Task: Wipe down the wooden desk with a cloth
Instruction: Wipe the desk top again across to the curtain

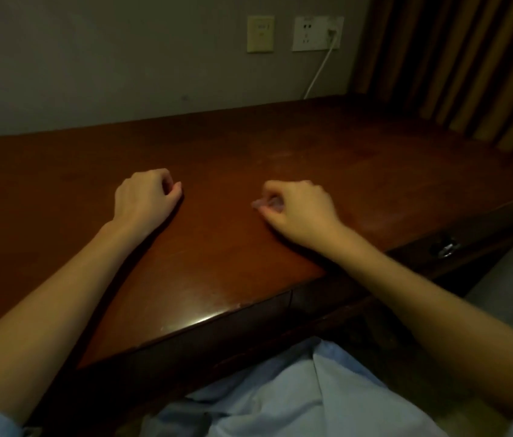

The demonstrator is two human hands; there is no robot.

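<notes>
Your worktop (249, 159) is a dark reddish-brown wooden surface with a smooth, slightly glossy finish. It runs wide across your view, its far edge set against the wall and its right end reaching toward the curtain. The near edge cuts diagonally in front of you, and a bright streak of glare sits on that rounded front edge. Faint pale smears show on the surface toward the middle and right. Below the front edge the wood is darker, and you can make out a drawer front with a small metal pull at the right.
</notes>
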